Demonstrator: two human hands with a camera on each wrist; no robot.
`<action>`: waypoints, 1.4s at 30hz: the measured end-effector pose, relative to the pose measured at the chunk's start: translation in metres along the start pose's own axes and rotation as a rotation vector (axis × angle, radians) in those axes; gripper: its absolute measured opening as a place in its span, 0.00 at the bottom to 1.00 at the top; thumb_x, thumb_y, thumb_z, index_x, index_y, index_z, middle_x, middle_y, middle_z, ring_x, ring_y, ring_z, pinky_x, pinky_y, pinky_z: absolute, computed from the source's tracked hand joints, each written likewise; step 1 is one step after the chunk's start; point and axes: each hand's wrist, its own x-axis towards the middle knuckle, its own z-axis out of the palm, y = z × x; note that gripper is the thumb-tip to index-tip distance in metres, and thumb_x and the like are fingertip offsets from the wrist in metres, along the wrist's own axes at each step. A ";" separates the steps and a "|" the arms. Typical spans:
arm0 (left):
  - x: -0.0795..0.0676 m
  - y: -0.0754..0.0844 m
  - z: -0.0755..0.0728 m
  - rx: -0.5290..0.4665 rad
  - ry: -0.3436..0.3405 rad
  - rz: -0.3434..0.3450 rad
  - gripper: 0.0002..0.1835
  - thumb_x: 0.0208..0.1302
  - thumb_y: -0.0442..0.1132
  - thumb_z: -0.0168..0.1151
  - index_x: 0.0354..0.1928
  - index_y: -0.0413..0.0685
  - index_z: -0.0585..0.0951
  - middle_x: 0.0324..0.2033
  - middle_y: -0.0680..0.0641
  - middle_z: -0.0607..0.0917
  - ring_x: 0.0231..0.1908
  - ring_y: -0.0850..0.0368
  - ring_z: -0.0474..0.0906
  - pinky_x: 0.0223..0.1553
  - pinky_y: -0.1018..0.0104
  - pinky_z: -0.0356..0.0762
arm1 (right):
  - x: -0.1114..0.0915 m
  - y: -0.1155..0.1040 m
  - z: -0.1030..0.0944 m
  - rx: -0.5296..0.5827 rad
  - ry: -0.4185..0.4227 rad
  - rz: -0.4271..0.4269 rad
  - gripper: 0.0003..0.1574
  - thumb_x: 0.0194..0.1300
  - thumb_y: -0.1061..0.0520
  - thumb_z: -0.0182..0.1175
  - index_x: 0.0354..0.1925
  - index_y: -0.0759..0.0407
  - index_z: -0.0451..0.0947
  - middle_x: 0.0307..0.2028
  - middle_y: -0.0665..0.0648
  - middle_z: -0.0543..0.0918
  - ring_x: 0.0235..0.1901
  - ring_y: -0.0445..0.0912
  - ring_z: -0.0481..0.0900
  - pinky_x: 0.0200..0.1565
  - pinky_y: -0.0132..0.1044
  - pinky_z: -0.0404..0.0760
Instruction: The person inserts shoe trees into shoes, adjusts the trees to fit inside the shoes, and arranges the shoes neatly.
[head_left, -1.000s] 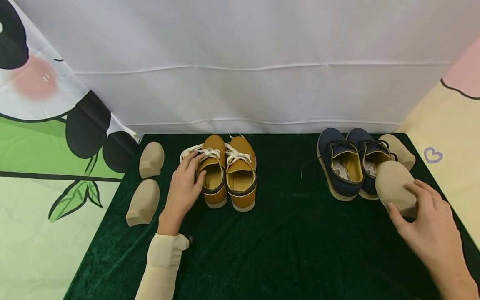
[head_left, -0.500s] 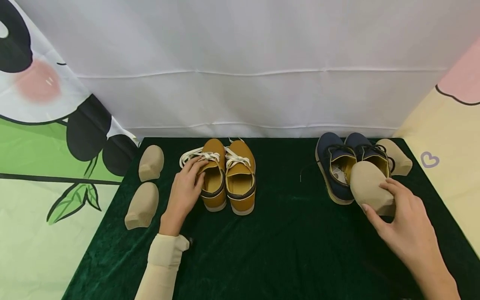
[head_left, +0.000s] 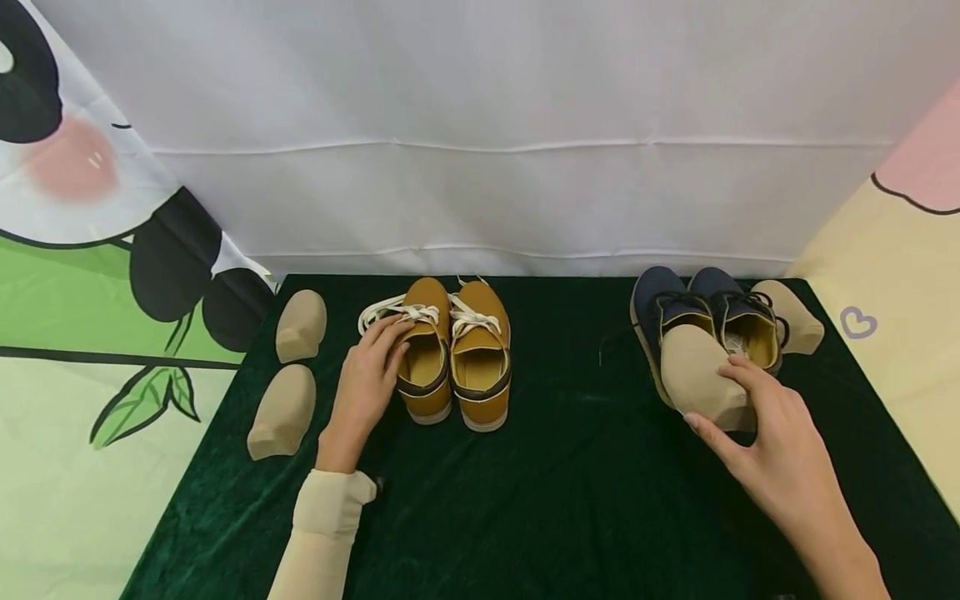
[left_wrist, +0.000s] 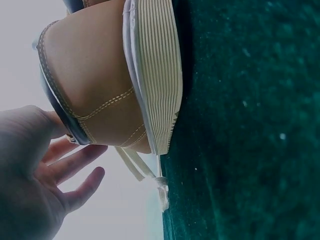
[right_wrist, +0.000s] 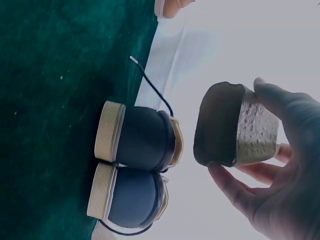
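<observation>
My right hand (head_left: 787, 454) grips a beige toe-shaped shoe insert (head_left: 701, 375) between thumb and fingers. In the head view the insert covers part of the left navy shoe (head_left: 660, 292); the right wrist view shows that insert (right_wrist: 220, 125) apart from the navy shoes (right_wrist: 145, 137), above their collars. The right navy shoe (head_left: 723, 287) stands close alongside. My left hand (head_left: 363, 379) rests lightly on the left tan shoe (head_left: 427, 404), fingers by its white laces and thumb at the opening. In the left wrist view its fingers are loosely spread beside the heel (left_wrist: 95, 75).
Next to the left tan shoe stands the right tan shoe (head_left: 483, 404). Two more beige inserts (head_left: 302, 325) lie at the left edge of the green cloth (head_left: 570, 500). Another insert (head_left: 795, 317) lies right of the navy shoes. A white curtain (head_left: 480, 200) hangs behind.
My right hand has carried the insert leftward, from the right of the navy shoes to in front of the left one. My left hand has stayed at the tan shoe.
</observation>
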 end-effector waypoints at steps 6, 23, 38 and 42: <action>-0.001 -0.001 -0.001 -0.012 0.015 -0.025 0.19 0.77 0.37 0.61 0.66 0.50 0.80 0.68 0.42 0.78 0.60 0.39 0.82 0.59 0.39 0.80 | 0.002 -0.010 0.004 0.035 -0.003 -0.035 0.49 0.53 0.56 0.81 0.69 0.63 0.71 0.69 0.72 0.74 0.63 0.71 0.70 0.63 0.71 0.66; -0.001 -0.006 0.002 -0.047 0.027 -0.036 0.19 0.76 0.38 0.62 0.65 0.52 0.81 0.67 0.44 0.78 0.65 0.43 0.79 0.63 0.42 0.79 | 0.009 -0.031 0.025 0.117 -0.042 -0.073 0.48 0.50 0.57 0.83 0.68 0.55 0.75 0.70 0.65 0.76 0.68 0.66 0.72 0.66 0.65 0.68; -0.001 -0.003 0.001 -0.021 -0.004 -0.038 0.19 0.76 0.39 0.62 0.66 0.52 0.80 0.68 0.44 0.78 0.64 0.42 0.80 0.62 0.41 0.79 | 0.015 -0.047 0.037 0.142 -0.033 -0.151 0.49 0.43 0.56 0.84 0.64 0.51 0.77 0.71 0.60 0.77 0.67 0.59 0.75 0.59 0.17 0.61; 0.000 -0.005 0.002 -0.023 0.002 -0.031 0.20 0.76 0.38 0.62 0.67 0.51 0.79 0.68 0.43 0.78 0.64 0.41 0.79 0.61 0.41 0.79 | 0.016 -0.052 0.039 0.175 -0.047 -0.153 0.50 0.41 0.56 0.85 0.64 0.49 0.77 0.71 0.57 0.76 0.69 0.58 0.73 0.64 0.11 0.55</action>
